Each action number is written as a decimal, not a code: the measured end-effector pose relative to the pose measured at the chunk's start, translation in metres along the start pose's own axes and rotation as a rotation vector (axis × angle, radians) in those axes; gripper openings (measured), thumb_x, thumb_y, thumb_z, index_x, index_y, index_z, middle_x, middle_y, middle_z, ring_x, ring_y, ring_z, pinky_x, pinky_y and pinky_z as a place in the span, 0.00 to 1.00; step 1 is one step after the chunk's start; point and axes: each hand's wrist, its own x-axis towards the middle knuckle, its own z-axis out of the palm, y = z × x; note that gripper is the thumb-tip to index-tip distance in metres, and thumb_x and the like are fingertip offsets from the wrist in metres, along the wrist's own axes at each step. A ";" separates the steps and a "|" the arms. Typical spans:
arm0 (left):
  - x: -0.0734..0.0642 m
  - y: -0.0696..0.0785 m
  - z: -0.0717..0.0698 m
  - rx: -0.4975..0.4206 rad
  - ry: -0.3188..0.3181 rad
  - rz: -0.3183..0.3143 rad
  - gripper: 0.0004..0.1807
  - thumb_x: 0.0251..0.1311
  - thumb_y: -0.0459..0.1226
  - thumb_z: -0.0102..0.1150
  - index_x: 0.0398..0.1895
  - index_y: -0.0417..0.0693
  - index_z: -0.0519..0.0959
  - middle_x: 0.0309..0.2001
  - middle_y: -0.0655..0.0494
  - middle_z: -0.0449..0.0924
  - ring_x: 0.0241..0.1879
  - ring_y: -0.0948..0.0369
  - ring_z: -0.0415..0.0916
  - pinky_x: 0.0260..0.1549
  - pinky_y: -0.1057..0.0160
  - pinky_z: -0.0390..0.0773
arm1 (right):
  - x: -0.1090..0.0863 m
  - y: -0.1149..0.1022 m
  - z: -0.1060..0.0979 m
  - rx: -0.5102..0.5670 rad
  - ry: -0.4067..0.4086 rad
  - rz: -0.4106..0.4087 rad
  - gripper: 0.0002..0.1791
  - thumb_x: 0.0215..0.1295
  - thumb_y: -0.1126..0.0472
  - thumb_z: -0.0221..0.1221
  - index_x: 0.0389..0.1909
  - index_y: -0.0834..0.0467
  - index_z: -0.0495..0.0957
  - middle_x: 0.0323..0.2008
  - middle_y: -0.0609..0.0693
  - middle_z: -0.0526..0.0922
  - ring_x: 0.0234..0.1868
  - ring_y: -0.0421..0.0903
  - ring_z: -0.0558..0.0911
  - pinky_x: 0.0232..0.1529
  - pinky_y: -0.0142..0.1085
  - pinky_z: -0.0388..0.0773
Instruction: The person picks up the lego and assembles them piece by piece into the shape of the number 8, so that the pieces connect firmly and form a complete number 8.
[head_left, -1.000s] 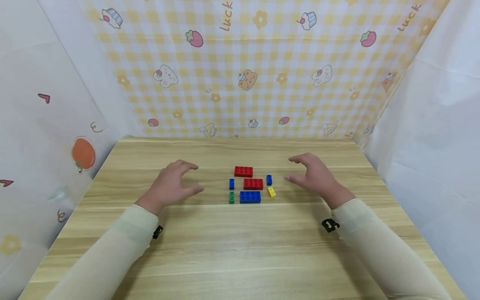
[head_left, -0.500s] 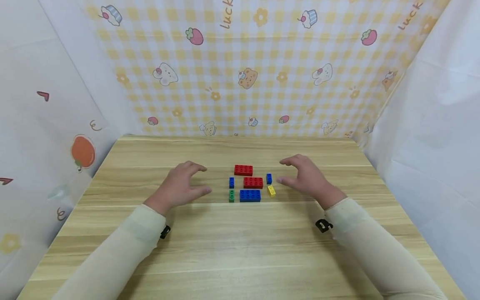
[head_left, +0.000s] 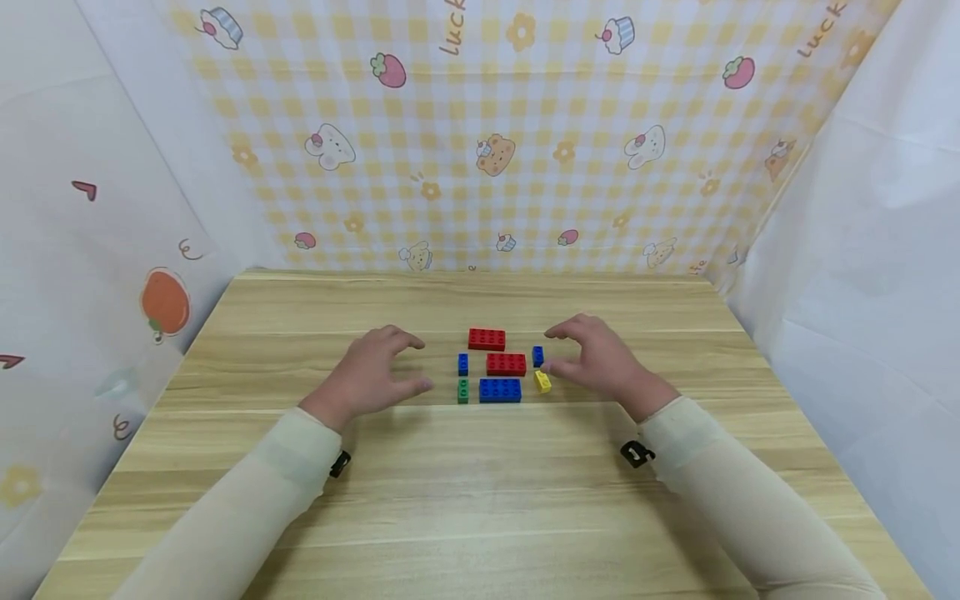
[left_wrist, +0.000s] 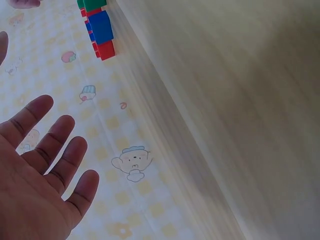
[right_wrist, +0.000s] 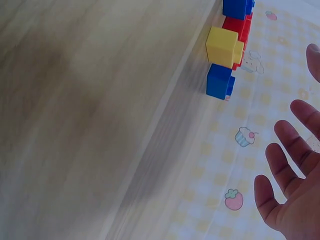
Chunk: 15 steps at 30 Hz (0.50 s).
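Wooden desk (head_left: 480,500) carried seven toy bricks (head_left: 506,365) between the left grip (head_left: 366,374) and right grip (head_left: 597,360), both released, relaxed.

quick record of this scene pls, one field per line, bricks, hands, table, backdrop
large bricks: far red brick, near red brick, large blue brick
small bricks, left side: left small blue brick, green brick
small bricks, right side: right small blue brick, yellow brick
left hand: open, holding nothing, left of the bricks
right hand: open, holding nothing, thumb close to the right-side small bricks; contact unclear
surface: wooden table
backdrop: yellow-and-white checked cloth
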 end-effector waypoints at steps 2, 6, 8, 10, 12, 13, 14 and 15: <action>0.001 0.002 0.001 0.004 -0.003 0.006 0.35 0.63 0.55 0.71 0.68 0.46 0.77 0.67 0.46 0.76 0.69 0.42 0.70 0.70 0.35 0.65 | 0.001 -0.002 0.002 0.000 -0.007 0.001 0.29 0.63 0.50 0.75 0.60 0.60 0.83 0.57 0.60 0.82 0.60 0.61 0.79 0.62 0.57 0.76; 0.003 0.005 0.003 0.007 -0.012 0.015 0.35 0.63 0.54 0.72 0.68 0.45 0.78 0.66 0.46 0.77 0.69 0.42 0.70 0.69 0.35 0.65 | 0.002 -0.006 0.006 0.002 -0.021 0.004 0.28 0.63 0.49 0.75 0.60 0.59 0.84 0.57 0.58 0.83 0.60 0.59 0.79 0.63 0.57 0.76; 0.004 0.007 0.004 0.006 -0.019 0.017 0.35 0.63 0.54 0.72 0.68 0.46 0.78 0.66 0.46 0.77 0.69 0.41 0.70 0.69 0.34 0.65 | 0.002 -0.007 0.008 -0.007 -0.029 0.000 0.28 0.63 0.49 0.75 0.59 0.58 0.84 0.56 0.58 0.83 0.60 0.58 0.79 0.63 0.57 0.76; 0.005 0.008 0.006 0.002 -0.026 0.014 0.35 0.63 0.55 0.72 0.68 0.46 0.78 0.66 0.47 0.76 0.69 0.42 0.70 0.70 0.34 0.65 | 0.003 -0.009 0.011 -0.018 -0.039 -0.004 0.27 0.62 0.49 0.75 0.59 0.57 0.84 0.56 0.57 0.84 0.59 0.57 0.79 0.62 0.56 0.76; 0.006 0.009 0.008 -0.002 -0.029 0.016 0.35 0.63 0.54 0.72 0.68 0.46 0.78 0.67 0.47 0.76 0.70 0.42 0.69 0.70 0.34 0.64 | 0.004 -0.010 0.014 -0.025 -0.049 -0.009 0.26 0.62 0.50 0.75 0.58 0.56 0.85 0.55 0.56 0.84 0.59 0.57 0.79 0.62 0.56 0.77; 0.007 0.009 0.009 -0.003 -0.030 0.017 0.35 0.63 0.54 0.72 0.68 0.46 0.78 0.67 0.47 0.76 0.70 0.42 0.69 0.71 0.34 0.63 | 0.004 -0.011 0.015 -0.032 -0.051 -0.014 0.26 0.62 0.50 0.75 0.58 0.56 0.85 0.55 0.56 0.84 0.59 0.56 0.79 0.61 0.55 0.77; 0.007 0.010 0.009 0.000 -0.031 0.022 0.34 0.63 0.54 0.72 0.68 0.46 0.78 0.67 0.47 0.76 0.70 0.42 0.69 0.71 0.33 0.63 | 0.005 -0.011 0.017 -0.041 -0.054 -0.019 0.25 0.62 0.49 0.75 0.57 0.56 0.86 0.54 0.55 0.85 0.58 0.56 0.79 0.60 0.55 0.78; 0.008 0.010 0.010 0.002 -0.032 0.025 0.34 0.63 0.54 0.72 0.67 0.46 0.78 0.66 0.47 0.76 0.70 0.42 0.69 0.70 0.34 0.63 | 0.005 -0.012 0.018 -0.042 -0.059 -0.022 0.25 0.62 0.49 0.75 0.57 0.55 0.86 0.54 0.54 0.85 0.58 0.55 0.79 0.60 0.54 0.78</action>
